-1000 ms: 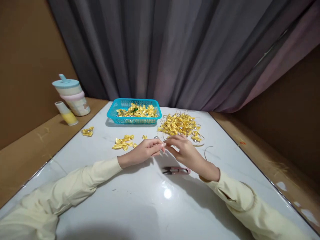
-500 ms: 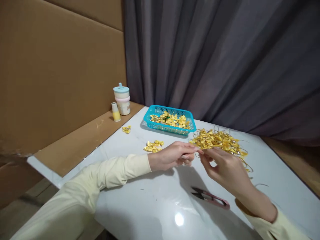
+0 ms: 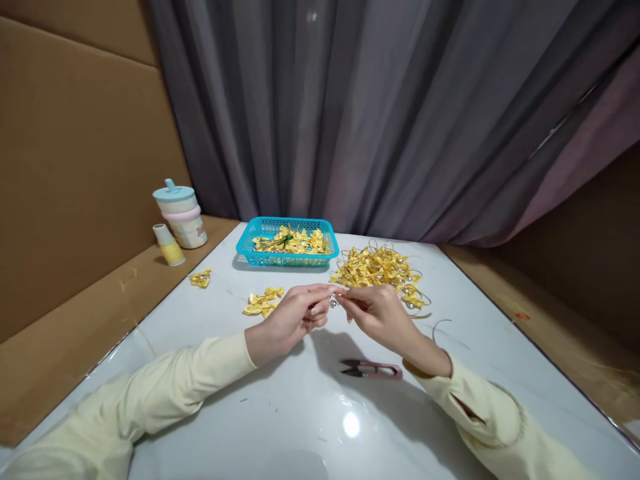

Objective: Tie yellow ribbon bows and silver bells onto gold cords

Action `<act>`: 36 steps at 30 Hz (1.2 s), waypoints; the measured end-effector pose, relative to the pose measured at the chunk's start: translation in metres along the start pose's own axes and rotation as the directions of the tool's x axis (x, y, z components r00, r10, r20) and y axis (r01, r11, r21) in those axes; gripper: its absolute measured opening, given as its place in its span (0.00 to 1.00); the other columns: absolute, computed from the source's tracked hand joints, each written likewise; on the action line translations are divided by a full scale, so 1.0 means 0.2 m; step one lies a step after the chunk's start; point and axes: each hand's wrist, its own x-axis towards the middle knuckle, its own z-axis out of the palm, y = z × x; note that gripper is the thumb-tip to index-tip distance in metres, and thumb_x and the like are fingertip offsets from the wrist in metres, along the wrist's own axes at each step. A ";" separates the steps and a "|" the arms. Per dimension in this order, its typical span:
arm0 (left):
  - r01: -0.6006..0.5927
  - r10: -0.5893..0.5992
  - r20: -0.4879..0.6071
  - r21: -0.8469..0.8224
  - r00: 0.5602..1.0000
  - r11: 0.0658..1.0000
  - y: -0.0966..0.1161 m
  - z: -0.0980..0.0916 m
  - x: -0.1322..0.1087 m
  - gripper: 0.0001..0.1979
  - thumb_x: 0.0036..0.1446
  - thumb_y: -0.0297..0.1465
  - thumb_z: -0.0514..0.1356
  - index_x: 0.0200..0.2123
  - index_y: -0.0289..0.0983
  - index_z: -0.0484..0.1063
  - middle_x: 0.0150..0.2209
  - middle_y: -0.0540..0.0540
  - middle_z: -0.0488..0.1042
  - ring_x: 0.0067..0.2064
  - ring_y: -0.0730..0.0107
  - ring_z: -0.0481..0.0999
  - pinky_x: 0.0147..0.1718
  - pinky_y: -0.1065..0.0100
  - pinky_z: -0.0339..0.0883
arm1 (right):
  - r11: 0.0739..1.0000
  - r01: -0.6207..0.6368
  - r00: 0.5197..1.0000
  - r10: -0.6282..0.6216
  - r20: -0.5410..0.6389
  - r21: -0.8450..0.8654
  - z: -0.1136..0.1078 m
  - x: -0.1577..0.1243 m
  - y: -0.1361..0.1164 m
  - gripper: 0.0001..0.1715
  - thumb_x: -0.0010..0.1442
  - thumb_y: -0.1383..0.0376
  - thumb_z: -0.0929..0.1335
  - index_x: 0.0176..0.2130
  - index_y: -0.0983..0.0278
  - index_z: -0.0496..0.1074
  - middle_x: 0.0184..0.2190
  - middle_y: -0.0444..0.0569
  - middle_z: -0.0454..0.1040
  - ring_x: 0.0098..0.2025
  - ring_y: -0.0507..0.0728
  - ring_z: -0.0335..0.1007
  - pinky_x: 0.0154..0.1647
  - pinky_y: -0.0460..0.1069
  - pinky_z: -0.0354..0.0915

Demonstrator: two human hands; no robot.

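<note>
In the middle of the view, fingertip to fingertip, are my left hand (image 3: 297, 312) and my right hand (image 3: 383, 315), both closed in a pinch. A small round silver bell (image 3: 333, 303) hangs between them. What the fingertips grip above it is mostly covered by the fingers. Just behind my right hand lies a heap of yellow ribbon bows (image 3: 373, 267) with bells and thin cords. A few loose yellow bows (image 3: 263, 302) rest beside my left hand. Below my right hand, pink-handled thread snips (image 3: 373, 369) lie on the white table (image 3: 280, 427).
Farther back stands a blue plastic basket (image 3: 287, 261) holding more bows. Another yellow bow (image 3: 201, 279) lies near the table's left edge. A lidded cup (image 3: 183, 217) and a small yellow-and-white bottle (image 3: 170, 247) stand on cardboard at the left. A grey curtain (image 3: 320, 120) hangs behind.
The view has turned to the right, so everything sits farther left in it. Both hands remain pinched together, and the silver bell now shows below the fingertips.
</note>
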 end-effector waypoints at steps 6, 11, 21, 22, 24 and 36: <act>-0.180 0.213 -0.103 0.264 0.972 0.947 -0.01 0.04 -0.03 0.13 0.53 0.37 0.61 0.35 0.32 0.76 0.15 0.56 0.58 0.18 0.82 0.50 0.19 0.73 0.44 | 0.736 -0.464 0.880 0.323 0.348 0.492 -0.08 0.00 -0.06 0.19 0.55 0.60 0.65 0.18 0.67 0.68 0.09 0.40 0.60 0.09 0.44 0.47 0.11 0.43 0.42; -0.312 0.370 -0.017 0.505 0.929 0.805 0.02 0.07 -0.07 0.14 0.56 0.37 0.58 0.35 0.32 0.77 0.16 0.53 0.64 0.22 0.77 0.61 0.29 0.71 0.60 | 0.673 -0.556 0.823 0.364 0.435 0.488 -0.11 0.01 -0.07 0.21 0.52 0.55 0.67 0.18 0.66 0.70 0.07 0.40 0.56 0.08 0.44 0.43 0.11 0.44 0.39; -0.409 0.265 0.367 0.904 0.892 0.125 0.11 0.06 -0.11 0.10 0.58 0.25 0.52 0.34 0.35 0.74 0.22 0.50 0.69 0.23 0.74 0.63 0.25 0.72 0.56 | 0.756 -0.613 0.640 0.306 0.705 0.228 -0.14 0.02 -0.04 0.20 0.49 0.52 0.67 0.20 0.65 0.64 0.10 0.42 0.63 0.07 0.45 0.51 0.10 0.42 0.41; -0.418 0.223 0.384 0.899 0.896 0.132 0.13 0.06 -0.11 0.10 0.58 0.24 0.52 0.33 0.35 0.73 0.21 0.51 0.68 0.21 0.75 0.61 0.24 0.72 0.55 | 0.769 -0.602 0.625 0.285 0.726 0.217 -0.15 0.02 -0.04 0.18 0.50 0.53 0.67 0.21 0.65 0.64 0.10 0.42 0.64 0.08 0.45 0.50 0.10 0.42 0.41; -0.426 0.141 0.406 0.890 0.903 0.165 0.14 0.06 -0.12 0.09 0.56 0.24 0.53 0.32 0.35 0.73 0.18 0.53 0.64 0.20 0.77 0.58 0.22 0.74 0.54 | 0.802 -0.561 0.614 0.239 0.752 0.204 -0.15 0.01 -0.04 0.16 0.52 0.57 0.66 0.21 0.65 0.64 0.11 0.41 0.64 0.08 0.44 0.50 0.10 0.41 0.43; -0.362 0.020 0.383 0.853 0.924 0.377 0.11 0.03 -0.09 0.13 0.54 0.36 0.59 0.24 0.34 0.75 0.14 0.56 0.55 0.18 0.81 0.52 0.17 0.74 0.45 | 0.866 -0.381 0.667 0.016 0.745 0.323 -0.20 0.00 -0.01 0.07 0.54 0.66 0.66 0.32 0.68 0.72 0.20 0.42 0.69 0.18 0.46 0.64 0.17 0.39 0.59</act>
